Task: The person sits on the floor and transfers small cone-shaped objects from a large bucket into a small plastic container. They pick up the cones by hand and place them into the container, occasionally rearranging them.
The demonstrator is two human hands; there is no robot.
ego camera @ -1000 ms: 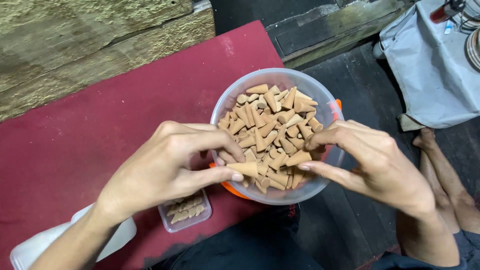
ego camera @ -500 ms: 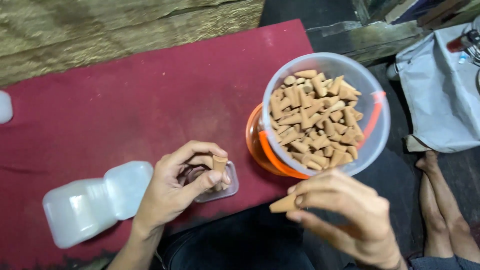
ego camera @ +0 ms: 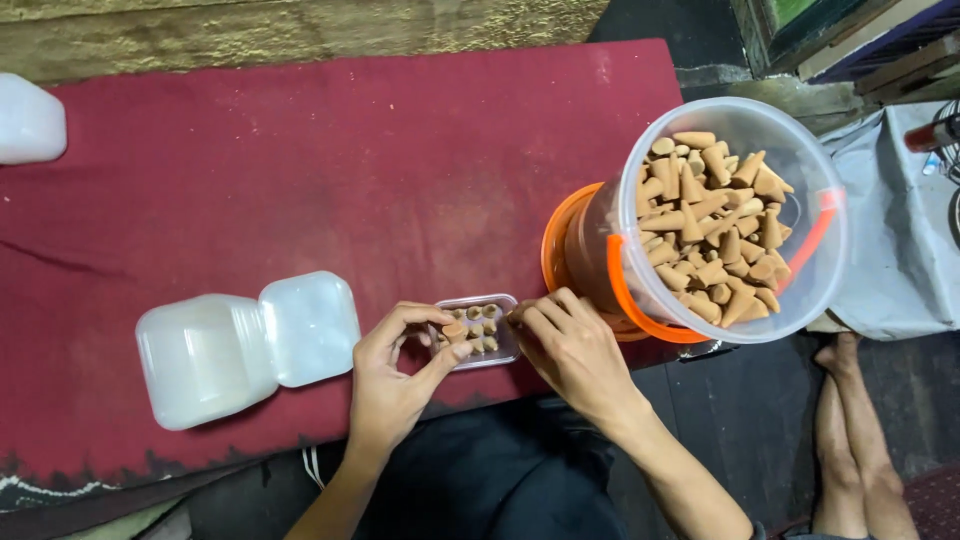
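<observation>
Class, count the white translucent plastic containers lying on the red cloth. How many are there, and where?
2: one large container left of the left hand, one container cut off at the cloth's far-left edge. Others may lie out of view.

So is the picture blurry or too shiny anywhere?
Head view: sharp on both hands, left hand and right hand, and the small clear box; soft glare on the white plastic containers; the floor by the bucket is dark.
</observation>
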